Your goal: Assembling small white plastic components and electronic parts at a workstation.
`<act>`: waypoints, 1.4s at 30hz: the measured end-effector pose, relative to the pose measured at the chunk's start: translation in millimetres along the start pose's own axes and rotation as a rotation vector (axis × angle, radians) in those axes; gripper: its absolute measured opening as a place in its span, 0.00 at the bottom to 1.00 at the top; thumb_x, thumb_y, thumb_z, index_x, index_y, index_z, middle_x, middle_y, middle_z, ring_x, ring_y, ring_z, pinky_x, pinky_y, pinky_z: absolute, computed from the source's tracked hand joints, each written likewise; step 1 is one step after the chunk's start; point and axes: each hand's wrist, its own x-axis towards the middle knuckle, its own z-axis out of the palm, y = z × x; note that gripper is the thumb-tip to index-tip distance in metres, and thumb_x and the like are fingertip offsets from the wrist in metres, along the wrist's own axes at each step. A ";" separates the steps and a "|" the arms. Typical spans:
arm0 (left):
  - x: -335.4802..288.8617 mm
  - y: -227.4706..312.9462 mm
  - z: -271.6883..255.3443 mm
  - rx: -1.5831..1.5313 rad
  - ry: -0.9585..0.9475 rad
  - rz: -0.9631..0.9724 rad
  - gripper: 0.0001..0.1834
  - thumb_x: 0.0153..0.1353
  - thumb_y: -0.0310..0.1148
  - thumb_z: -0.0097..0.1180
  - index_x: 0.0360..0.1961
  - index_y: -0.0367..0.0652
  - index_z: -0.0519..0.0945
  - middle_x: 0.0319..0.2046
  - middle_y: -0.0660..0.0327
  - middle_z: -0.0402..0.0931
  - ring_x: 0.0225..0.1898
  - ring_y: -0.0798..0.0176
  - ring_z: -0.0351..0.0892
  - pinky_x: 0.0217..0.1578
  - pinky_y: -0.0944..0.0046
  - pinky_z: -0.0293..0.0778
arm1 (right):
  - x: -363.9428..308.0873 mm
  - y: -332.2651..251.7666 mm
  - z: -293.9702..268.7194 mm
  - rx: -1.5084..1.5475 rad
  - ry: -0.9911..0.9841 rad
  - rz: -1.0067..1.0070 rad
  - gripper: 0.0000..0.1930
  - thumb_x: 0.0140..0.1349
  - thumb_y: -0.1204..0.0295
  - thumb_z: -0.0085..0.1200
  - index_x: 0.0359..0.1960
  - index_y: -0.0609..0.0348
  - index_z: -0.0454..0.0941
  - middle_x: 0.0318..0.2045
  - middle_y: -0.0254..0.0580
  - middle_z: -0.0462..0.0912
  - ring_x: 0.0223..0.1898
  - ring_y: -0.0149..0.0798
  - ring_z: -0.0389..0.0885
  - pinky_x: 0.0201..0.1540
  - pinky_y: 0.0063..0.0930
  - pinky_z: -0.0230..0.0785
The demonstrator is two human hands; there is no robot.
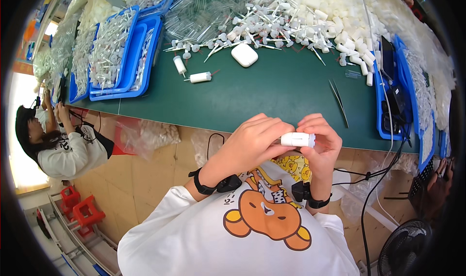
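In front of my chest, near the table's front edge, both hands are closed around a white plastic cylinder that lies sideways. My left hand grips its left end, which the fingers hide. At the other end, my right hand pinches a pale grey, notched cap between thumb and fingers. Past my right hand, a pair of metal tweezers lies on the green table. Two similar white cylinders, one upper and one lower, lie farther off to the left, each with a thin stem.
A white rounded case sits before a heap of white-stemmed parts. Clear tubes and white cylinders pile up behind. Blue trays stand left; another blue tray holds cables at right. A person works at far left.
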 end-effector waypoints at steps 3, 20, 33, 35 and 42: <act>-0.3 4.3 -1.3 -0.015 -0.020 -0.024 0.13 0.47 0.28 0.59 0.35 0.38 0.74 0.26 0.58 0.72 0.27 0.56 0.71 0.32 0.61 0.66 | -0.2 1.3 0.6 -0.186 0.017 -0.014 0.14 0.42 0.81 0.59 0.35 0.65 0.76 0.32 0.42 0.79 0.46 0.42 0.68 0.50 0.36 0.61; -5.2 1.3 -3.1 -0.014 0.002 -0.019 0.12 0.40 0.30 0.63 0.28 0.40 0.77 0.17 0.62 0.68 0.19 0.61 0.65 0.22 0.65 0.61 | -13.0 2.0 8.0 0.085 -0.081 0.126 0.18 0.40 0.82 0.63 0.37 0.65 0.74 0.37 0.44 0.73 0.40 0.37 0.70 0.43 0.29 0.64; -4.9 11.5 -8.7 -0.010 -0.108 -0.024 0.09 0.51 0.33 0.56 0.28 0.37 0.75 0.21 0.58 0.70 0.24 0.55 0.69 0.27 0.60 0.65 | -11.0 2.9 3.2 -0.138 -0.070 -0.056 0.15 0.40 0.76 0.67 0.33 0.64 0.80 0.34 0.39 0.72 0.38 0.37 0.70 0.35 0.24 0.66; -5.5 13.5 -6.5 -0.034 -0.118 -0.031 0.09 0.52 0.32 0.55 0.28 0.37 0.74 0.21 0.57 0.70 0.25 0.54 0.69 0.28 0.59 0.66 | -11.3 0.3 4.6 -0.122 -0.073 -0.027 0.15 0.42 0.77 0.66 0.35 0.65 0.79 0.35 0.39 0.71 0.37 0.36 0.70 0.35 0.23 0.66; -5.8 18.8 -14.7 -0.118 -0.131 -0.164 0.09 0.56 0.31 0.49 0.35 0.36 0.71 0.26 0.54 0.70 0.28 0.49 0.72 0.30 0.58 0.67 | -7.5 -10.5 12.0 -0.279 -0.089 -0.016 0.17 0.47 0.82 0.59 0.42 0.68 0.75 0.38 0.42 0.67 0.36 0.33 0.70 0.37 0.21 0.66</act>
